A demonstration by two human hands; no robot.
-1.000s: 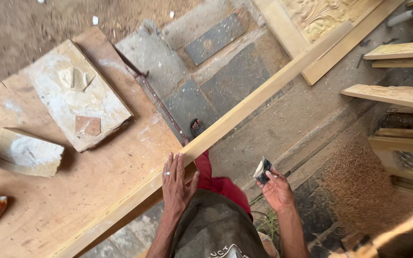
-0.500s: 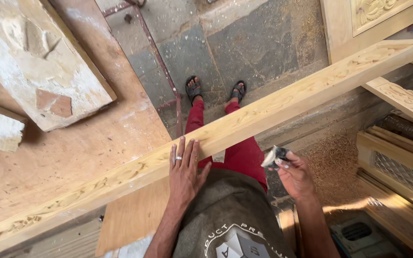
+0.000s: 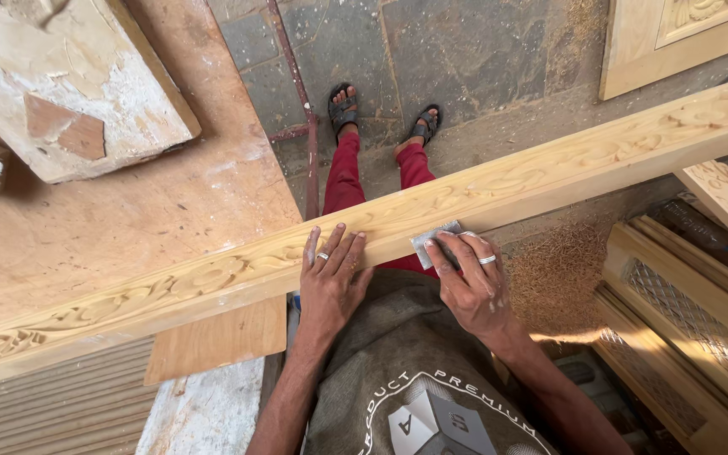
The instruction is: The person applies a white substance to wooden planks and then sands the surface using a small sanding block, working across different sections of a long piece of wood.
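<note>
Currently the carved beam (image 3: 549, 173) is steadied by the flat, open left hand (image 3: 330, 282); sandpaper (image 3: 433, 243) is pressed onto it under the right hand's (image 3: 469, 286) fingers (image 3: 448, 257).

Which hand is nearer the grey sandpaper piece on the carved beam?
Right. The right hand presses its fingers on the sandpaper piece; the left hand lies flat on the carved beam, apart from it.

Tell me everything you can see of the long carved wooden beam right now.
The carved wooden beam is long, pale, raw-looking wood with a leafy scroll relief along its top face. It runs diagonally from lower left to upper right, its left part lying on the workbench, the rest reaching out over the stone floor. The left hand lies flat on it, and the right hand presses a small grey sanding pad against its near edge.
</note>
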